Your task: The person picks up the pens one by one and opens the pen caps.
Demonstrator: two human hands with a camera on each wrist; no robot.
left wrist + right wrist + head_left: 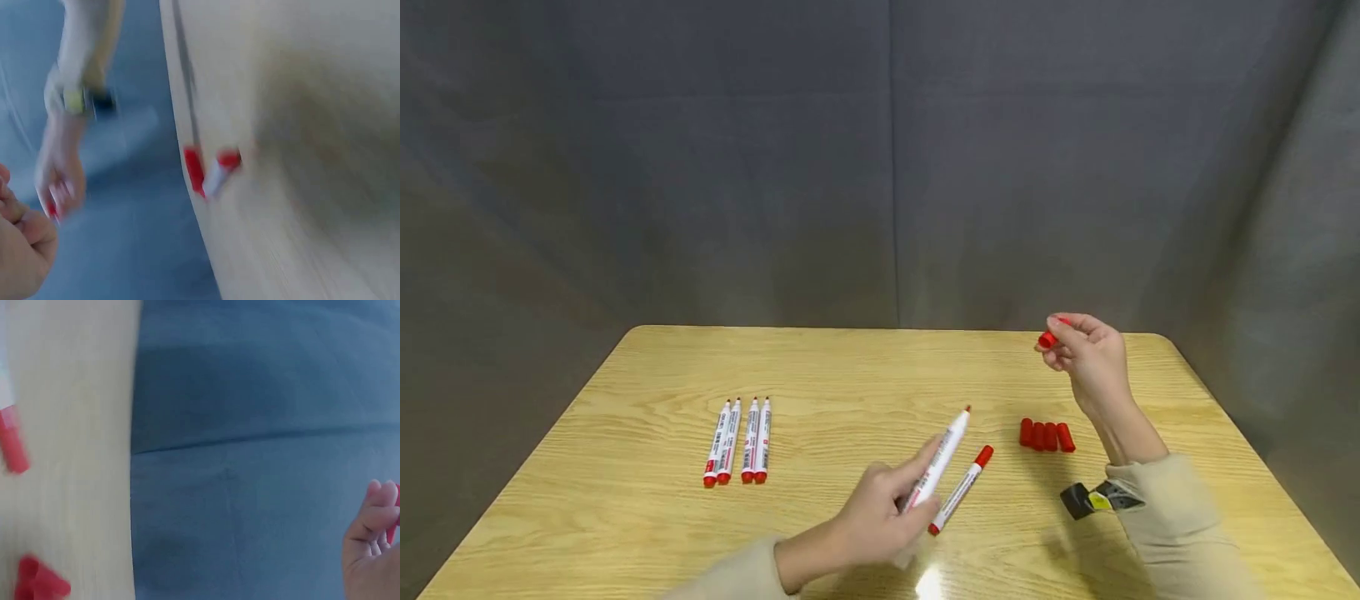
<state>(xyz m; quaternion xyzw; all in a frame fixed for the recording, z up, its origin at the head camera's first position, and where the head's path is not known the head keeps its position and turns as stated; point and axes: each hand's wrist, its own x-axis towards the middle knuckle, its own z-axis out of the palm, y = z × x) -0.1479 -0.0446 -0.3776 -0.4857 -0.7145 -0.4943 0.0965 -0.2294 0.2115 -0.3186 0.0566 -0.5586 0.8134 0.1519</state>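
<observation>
My left hand [880, 517] grips an uncapped white marker [942, 458], its red tip pointing up and away. Raised over the back right of the table, my right hand [1093, 354] pinches a red marker cap [1049, 337] between thumb and fingers. A capped marker [961, 490] with a red cap lies just right of the left hand. Below the right hand, several red caps [1045, 435] lie side by side on the table. The left wrist view is blurred; there the right hand [61, 181] shows with the red cap, and the held marker is out of sight.
Several uncapped markers [748, 442] with red ends lie in a row on the left of the wooden table [625, 417]. A grey curtain [760, 167] hangs behind the table. A black and yellow device [1097, 500] is strapped at the right wrist.
</observation>
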